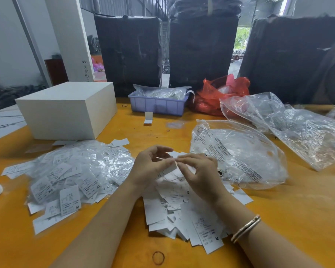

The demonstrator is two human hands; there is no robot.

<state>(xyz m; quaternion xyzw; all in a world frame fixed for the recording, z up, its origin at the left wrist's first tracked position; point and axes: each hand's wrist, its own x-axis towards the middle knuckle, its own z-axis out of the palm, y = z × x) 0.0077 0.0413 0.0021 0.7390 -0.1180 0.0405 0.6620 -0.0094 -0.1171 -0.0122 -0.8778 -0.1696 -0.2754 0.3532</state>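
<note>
From the head camera, both hands meet above the middle of the orange wooden worktop (pixel 278 219). The left hand (pixel 150 168) and the right hand (pixel 200 176) each pinch the small white paper label (pixel 169 169) between thumb and curled fingertips, holding it just above a loose heap of white printed size labels (pixel 182 211). The right wrist wears a thin metal bracelet (pixel 246 228).

Left of the hands lies a pile of labels in clear plastic sleeves (pixel 75 175), with a plain white rectangular box (pixel 66 109) behind it. Right of the hands, a crumpled clear zip bag with black print (pixel 238 155) rests on the worktop. Farther back stand a lilac plastic tray (pixel 157 107) and a red plastic bag (pixel 220 93).
</note>
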